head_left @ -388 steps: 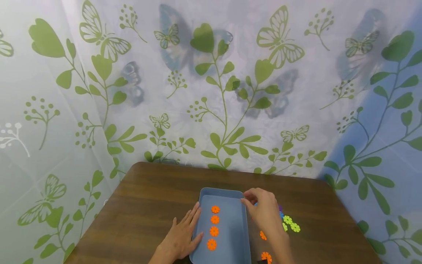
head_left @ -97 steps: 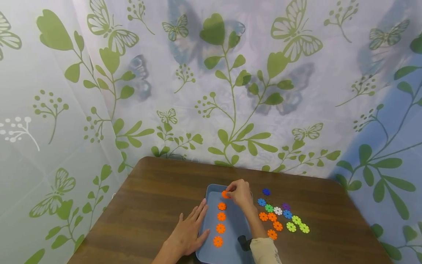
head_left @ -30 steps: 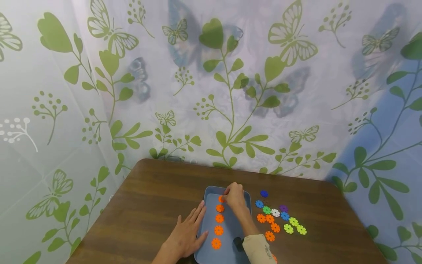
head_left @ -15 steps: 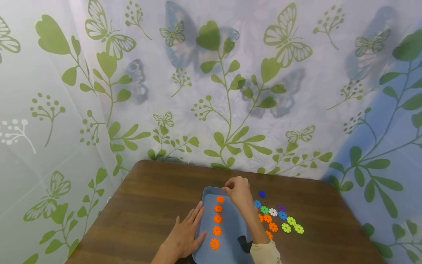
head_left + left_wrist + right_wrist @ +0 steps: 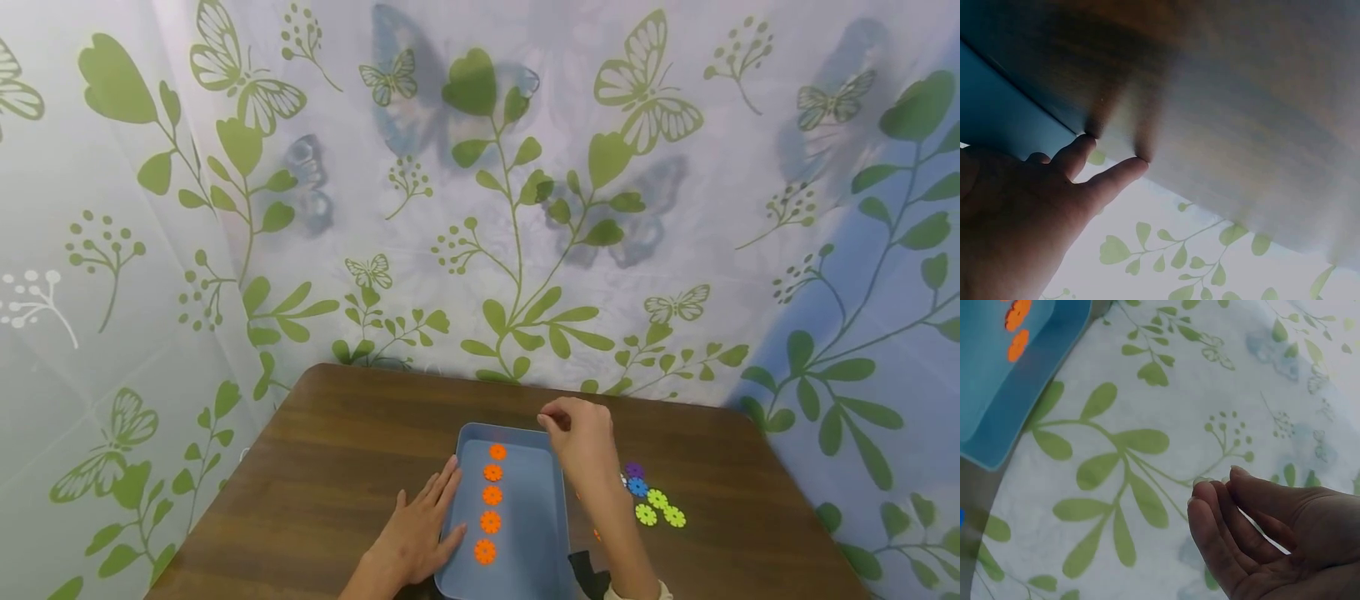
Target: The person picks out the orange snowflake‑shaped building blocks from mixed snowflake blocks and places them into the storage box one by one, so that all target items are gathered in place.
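A blue-grey tray (image 5: 532, 517) lies on the wooden table, with several orange flower-shaped discs (image 5: 491, 522) in a column along its left half. My left hand (image 5: 412, 533) rests at the tray's left side, fingers straight and fingertips along the rim; in the left wrist view, the left hand (image 5: 1041, 194) touches the tray's blue wall (image 5: 1010, 106). Over the tray's far right corner hovers my right hand (image 5: 588, 442), its fingers loosely bent. The right wrist view shows the right hand (image 5: 1260, 525) with thumb and fingertips close together and nothing between them.
Right of the tray lie loose flower-shaped discs: lime ones (image 5: 657, 498), a blue one (image 5: 637, 487) and a purple one (image 5: 634, 471). My right forearm hides others. A leaf-and-butterfly patterned curtain (image 5: 480, 208) hangs behind the table's far edge.
The right hand placed another orange disc at the column's far end, let go of it, then rose and moved right over the tray's corner. The left hand stayed at the tray's side.
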`<state>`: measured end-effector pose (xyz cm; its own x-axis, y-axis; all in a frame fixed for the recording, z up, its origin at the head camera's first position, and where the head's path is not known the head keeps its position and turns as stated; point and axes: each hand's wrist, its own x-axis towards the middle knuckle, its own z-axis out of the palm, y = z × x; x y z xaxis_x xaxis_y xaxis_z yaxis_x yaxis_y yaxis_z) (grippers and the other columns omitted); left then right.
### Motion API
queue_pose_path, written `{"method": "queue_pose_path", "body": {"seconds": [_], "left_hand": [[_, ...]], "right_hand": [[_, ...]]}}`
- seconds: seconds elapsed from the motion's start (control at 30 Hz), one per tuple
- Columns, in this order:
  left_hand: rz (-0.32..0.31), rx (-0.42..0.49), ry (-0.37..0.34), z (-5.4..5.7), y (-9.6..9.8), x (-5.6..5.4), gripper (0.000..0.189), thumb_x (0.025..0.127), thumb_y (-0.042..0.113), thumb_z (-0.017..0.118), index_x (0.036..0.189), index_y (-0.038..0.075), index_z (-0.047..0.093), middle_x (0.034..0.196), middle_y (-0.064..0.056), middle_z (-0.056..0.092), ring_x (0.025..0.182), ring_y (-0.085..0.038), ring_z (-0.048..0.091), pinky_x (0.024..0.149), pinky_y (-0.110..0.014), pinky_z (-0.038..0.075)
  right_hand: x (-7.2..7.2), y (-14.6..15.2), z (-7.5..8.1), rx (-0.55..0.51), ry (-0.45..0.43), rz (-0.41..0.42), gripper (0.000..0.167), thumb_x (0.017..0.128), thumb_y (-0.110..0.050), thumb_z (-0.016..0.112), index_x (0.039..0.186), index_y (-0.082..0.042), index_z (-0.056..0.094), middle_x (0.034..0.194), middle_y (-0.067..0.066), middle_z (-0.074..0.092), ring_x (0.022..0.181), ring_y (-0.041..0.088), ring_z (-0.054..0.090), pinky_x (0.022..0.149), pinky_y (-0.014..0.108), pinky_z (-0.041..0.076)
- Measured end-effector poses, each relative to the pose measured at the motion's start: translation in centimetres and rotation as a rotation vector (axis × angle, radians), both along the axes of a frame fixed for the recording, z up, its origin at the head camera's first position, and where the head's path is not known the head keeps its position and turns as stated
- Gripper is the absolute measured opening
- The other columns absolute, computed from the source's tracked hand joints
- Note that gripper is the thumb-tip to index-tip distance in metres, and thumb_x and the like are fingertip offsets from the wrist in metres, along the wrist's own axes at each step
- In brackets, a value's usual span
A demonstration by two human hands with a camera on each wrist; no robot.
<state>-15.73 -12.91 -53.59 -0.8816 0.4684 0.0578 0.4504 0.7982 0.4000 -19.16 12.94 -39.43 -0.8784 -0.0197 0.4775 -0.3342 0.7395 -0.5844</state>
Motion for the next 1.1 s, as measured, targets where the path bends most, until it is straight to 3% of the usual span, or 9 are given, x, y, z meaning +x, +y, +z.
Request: {"method": "queue_pose_path", "body": {"seconds": [0.27,0.47,0.63,0.83,0.93,1.1], "left_hand": [[-0.022,0.018,0.067,-1.1,-0.2,-0.4,0.077,0.111,0.047,0.053,0.170,0.005,0.027,0.181,-0.011,0.018,0.151,-0.049,0.044,0.100,-0.088,0.037],[-0.013,0.033,0.037,-0.9,-0.1,-0.3,0.076,0.110,0.044,0.056,0.169,0.004,0.028,0.180,-0.013,0.019,0.154,-0.046,0.042,0.103,-0.088,0.035],[0.004,0.022,0.004,-1.0,0.0,-0.3,0.077,0.110,0.045,0.056,0.170,0.006,0.029,0.181,-0.010,0.017,0.156,-0.043,0.040,0.106,-0.087,0.034],[-0.004,0.013,-0.018,0.0,0.2,0.1,0.079,0.109,0.044,0.059,0.169,0.004,0.030,0.180,-0.013,0.019,0.154,-0.045,0.041,0.105,-0.088,0.033],[-0.004,0.005,-0.019,0.0,0.2,0.1,0.079,0.109,0.045,0.058,0.170,0.004,0.029,0.180,-0.012,0.018,0.154,-0.045,0.041,0.105,-0.087,0.034],[-0.010,-0.001,-0.020,0.1,0.3,-0.1,0.078,0.110,0.043,0.058,0.170,0.004,0.027,0.180,-0.014,0.018,0.155,-0.046,0.040,0.105,-0.088,0.033]], "right_hand": [[3.1,2.3,1.4,-0.039,0.060,-0.078,0.010,0.090,0.001,0.086,0.099,-0.001,0.083,0.089,0.007,0.081,0.076,0.021,0.073,0.072,0.038,0.063],[5.1,3.9,1.7,-0.039,0.099,-0.138,0.011,0.086,0.003,0.088,0.095,-0.001,0.083,0.089,0.008,0.081,0.074,0.021,0.076,0.068,0.029,0.062],[6.2,5.1,1.6,-0.035,0.114,-0.172,0.011,0.086,0.004,0.088,0.095,-0.002,0.083,0.090,0.011,0.082,0.074,0.022,0.077,0.066,0.030,0.062],[7.2,6.2,1.2,-0.023,0.108,-0.226,0.012,0.085,0.001,0.090,0.094,-0.003,0.084,0.090,0.010,0.082,0.076,0.024,0.077,0.067,0.032,0.063],[7.6,6.6,0.9,-0.009,0.110,-0.241,0.013,0.084,0.001,0.091,0.093,-0.004,0.084,0.090,0.010,0.082,0.075,0.024,0.077,0.067,0.036,0.063],[8.1,7.3,0.0,-0.013,0.093,-0.254,0.015,0.082,0.003,0.092,0.093,-0.003,0.083,0.089,0.010,0.082,0.073,0.023,0.076,0.063,0.028,0.061]]}}
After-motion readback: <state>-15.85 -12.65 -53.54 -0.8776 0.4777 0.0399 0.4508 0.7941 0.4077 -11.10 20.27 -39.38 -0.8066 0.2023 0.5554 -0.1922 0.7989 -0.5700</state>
